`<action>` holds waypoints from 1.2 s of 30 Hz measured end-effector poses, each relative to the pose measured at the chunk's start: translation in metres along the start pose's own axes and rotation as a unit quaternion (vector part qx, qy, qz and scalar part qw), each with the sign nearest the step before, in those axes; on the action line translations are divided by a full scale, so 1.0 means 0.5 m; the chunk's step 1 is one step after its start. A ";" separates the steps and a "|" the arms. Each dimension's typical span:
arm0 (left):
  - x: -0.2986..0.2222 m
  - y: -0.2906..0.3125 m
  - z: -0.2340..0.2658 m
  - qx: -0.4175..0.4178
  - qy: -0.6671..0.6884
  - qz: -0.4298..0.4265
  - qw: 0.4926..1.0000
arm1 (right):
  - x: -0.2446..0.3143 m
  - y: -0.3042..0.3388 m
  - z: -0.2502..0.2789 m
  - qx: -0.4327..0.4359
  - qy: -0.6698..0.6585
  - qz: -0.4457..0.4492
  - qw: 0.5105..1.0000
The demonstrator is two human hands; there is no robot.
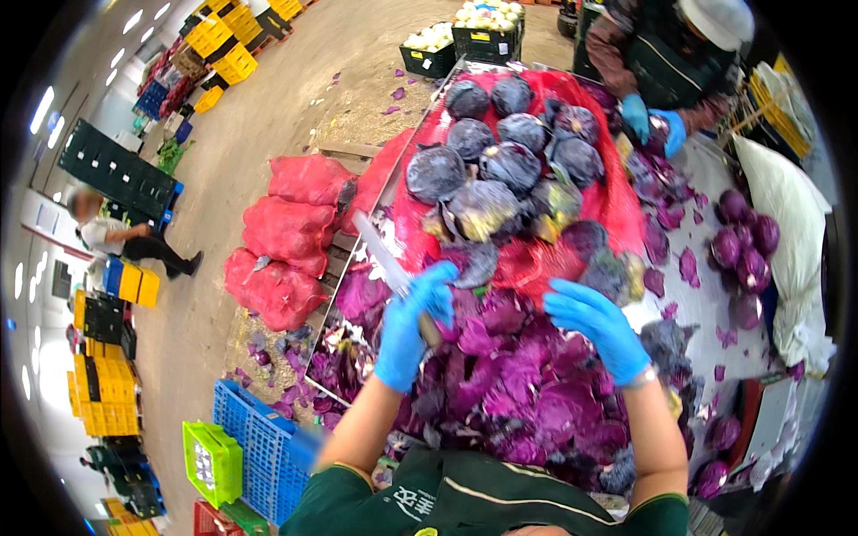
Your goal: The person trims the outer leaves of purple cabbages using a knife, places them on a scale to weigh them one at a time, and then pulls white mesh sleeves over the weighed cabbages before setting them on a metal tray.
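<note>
Closed around the handle of a knife (382,252) is my blue-gloved left hand (409,329); the blade points up and away to the left. My right hand (597,329), also gloved in blue, is open with its fingers stretched out, beside a dark, leafy red cabbage (611,275). Loose purple cabbage leaves (500,375) lie heaped between and below my hands. Beyond them, several untrimmed red cabbages (509,165) rest on a red mesh sack (626,201) on the metal table (702,344).
Trimmed red cabbages (746,241) lie at the table's right, near a white sack (782,241). A co-worker (666,62) in blue gloves handles a cabbage at the far right. Full red mesh sacks (284,237) and a blue crate (259,447) stand left of the table.
</note>
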State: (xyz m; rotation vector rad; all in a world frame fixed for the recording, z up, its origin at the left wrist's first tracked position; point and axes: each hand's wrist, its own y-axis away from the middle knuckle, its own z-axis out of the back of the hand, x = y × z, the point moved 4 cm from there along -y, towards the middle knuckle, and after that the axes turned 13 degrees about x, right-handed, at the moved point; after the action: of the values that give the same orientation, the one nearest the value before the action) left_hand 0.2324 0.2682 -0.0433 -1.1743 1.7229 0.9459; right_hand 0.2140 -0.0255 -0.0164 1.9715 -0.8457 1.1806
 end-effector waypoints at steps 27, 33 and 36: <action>-0.060 -0.034 -0.112 0.207 -0.050 -0.128 0.969 | 0.111 -0.050 -0.126 -0.129 0.186 0.222 0.948; 0.098 0.179 -0.215 0.239 -0.243 0.018 0.940 | -0.078 0.263 -0.164 -0.240 0.124 0.151 0.951; 0.217 0.270 -0.166 0.121 -0.233 0.236 0.935 | -0.288 0.315 -0.128 -0.310 0.223 0.047 0.923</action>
State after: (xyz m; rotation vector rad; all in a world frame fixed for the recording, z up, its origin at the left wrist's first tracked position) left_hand 0.0621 0.1957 -0.0942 -0.3300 1.6839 1.1425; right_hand 0.0038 -0.0352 -0.0896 1.1070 -0.9273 1.1664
